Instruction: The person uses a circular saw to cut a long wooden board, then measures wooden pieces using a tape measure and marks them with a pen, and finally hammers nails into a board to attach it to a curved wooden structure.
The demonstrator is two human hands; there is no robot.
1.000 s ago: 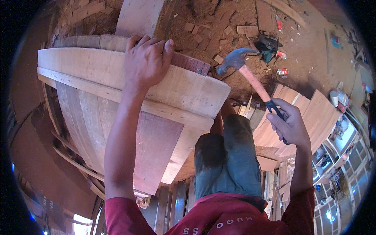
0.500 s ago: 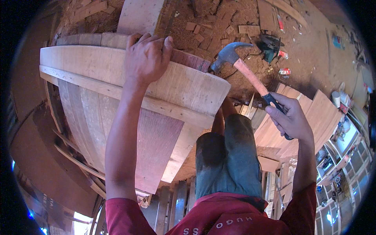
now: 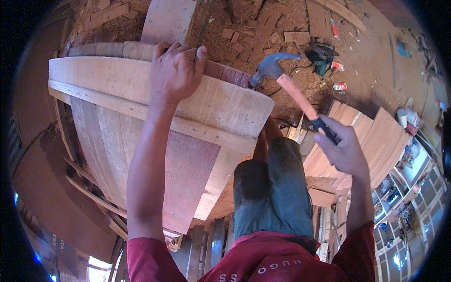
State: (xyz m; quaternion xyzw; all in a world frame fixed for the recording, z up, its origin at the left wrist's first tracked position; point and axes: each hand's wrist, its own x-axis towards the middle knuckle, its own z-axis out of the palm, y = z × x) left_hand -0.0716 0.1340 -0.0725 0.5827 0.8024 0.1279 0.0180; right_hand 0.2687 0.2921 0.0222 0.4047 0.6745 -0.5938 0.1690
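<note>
My right hand [image 3: 346, 146] is closed round the black grip of a claw hammer [image 3: 297, 95] with an orange-red handle. The hammer's dark head is beside the right end of a reddish wood strip [image 3: 225, 73]; whether they touch I cannot tell. That strip runs along the far side of a large wooden panel [image 3: 235, 102], which has a curved pale top board and a batten [image 3: 197, 127] below it. My left hand [image 3: 176, 70] grips the panel's top edge, its fingers hooked over the far side. Part of the panel's face is hidden behind my left forearm.
Pale planks [image 3: 366, 141] lie to the right of my legs. A green power tool [image 3: 322, 58] rests on the sawdust-covered ground among wood offcuts [image 3: 297, 37]. A wide board [image 3: 168, 21] extends away beyond the panel. Wooden frames [image 3: 399, 192] stand at the far right.
The hammer and my right hand have shifted slightly left and down, bringing the hammer head a little closer to the panel's end. My left hand keeps its grip on the panel.
</note>
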